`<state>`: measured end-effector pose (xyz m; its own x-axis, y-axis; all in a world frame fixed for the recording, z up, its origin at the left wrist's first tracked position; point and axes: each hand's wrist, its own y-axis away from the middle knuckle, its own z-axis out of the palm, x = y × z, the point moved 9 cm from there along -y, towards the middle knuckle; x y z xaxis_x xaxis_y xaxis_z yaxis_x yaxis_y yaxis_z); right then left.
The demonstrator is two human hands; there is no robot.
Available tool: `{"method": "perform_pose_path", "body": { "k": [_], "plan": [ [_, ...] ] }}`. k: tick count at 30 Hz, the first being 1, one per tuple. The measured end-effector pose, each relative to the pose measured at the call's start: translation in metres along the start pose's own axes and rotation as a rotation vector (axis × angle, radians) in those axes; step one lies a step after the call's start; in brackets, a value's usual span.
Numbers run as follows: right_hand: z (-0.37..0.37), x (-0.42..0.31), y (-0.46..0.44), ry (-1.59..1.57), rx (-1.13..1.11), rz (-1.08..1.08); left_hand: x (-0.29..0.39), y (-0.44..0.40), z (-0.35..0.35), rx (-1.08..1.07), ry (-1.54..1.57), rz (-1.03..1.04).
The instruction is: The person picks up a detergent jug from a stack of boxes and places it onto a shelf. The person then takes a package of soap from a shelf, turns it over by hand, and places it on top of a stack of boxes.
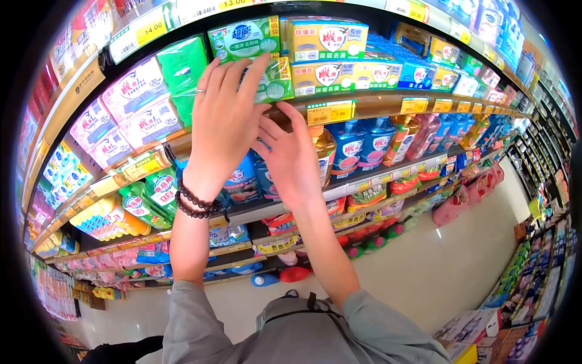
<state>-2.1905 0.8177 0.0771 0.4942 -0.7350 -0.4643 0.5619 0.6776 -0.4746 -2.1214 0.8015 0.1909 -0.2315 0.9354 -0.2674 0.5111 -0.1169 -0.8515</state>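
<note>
My left hand (pixel 227 109), with a ring and a dark bead bracelet (pixel 197 203) at the wrist, reaches over the front of the stacked green soap packs (pixel 244 39). Its fingers are stretched out and lie across the lower green soap pack (pixel 276 79), hiding part of it. My right hand (pixel 292 155) is just below and to the right, palm turned up and fingers apart, close to the shelf edge. Its fingertips are near my left thumb, and I see nothing held in it. A plain green wrapped pack (pixel 185 76) stands left of my left hand.
Yellow boxed soap packs (pixel 327 39) are stacked to the right, white-and-pink packs (pixel 136 85) to the left. Price tags (pixel 330 113) line the shelf edge. Blue liquid bottles (pixel 348 145) fill the shelf below. Pink baskets or bags (pixel 451 206) lie low at the right.
</note>
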Motion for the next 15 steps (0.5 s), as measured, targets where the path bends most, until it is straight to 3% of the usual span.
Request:
{"method": "perform_pose_path", "body": {
  "k": [3, 10, 14, 15],
  "plan": [
    [0.007, -0.004, -0.001, -0.011, -0.015, -0.022, 0.001, 0.001, -0.008, 0.085, 0.012, -0.059],
    [0.023, -0.017, 0.007, 0.071, -0.095, -0.106, 0.018, 0.015, -0.06, 0.297, 0.085, 0.023],
    [0.025, -0.026, 0.024, 0.227, -0.198, -0.22, 0.032, 0.034, -0.093, 0.18, 0.153, -0.077],
    [0.026, -0.028, 0.031, 0.272, -0.248, -0.255, 0.031, 0.044, -0.098, 0.207, 0.321, -0.095]
  ]
}}
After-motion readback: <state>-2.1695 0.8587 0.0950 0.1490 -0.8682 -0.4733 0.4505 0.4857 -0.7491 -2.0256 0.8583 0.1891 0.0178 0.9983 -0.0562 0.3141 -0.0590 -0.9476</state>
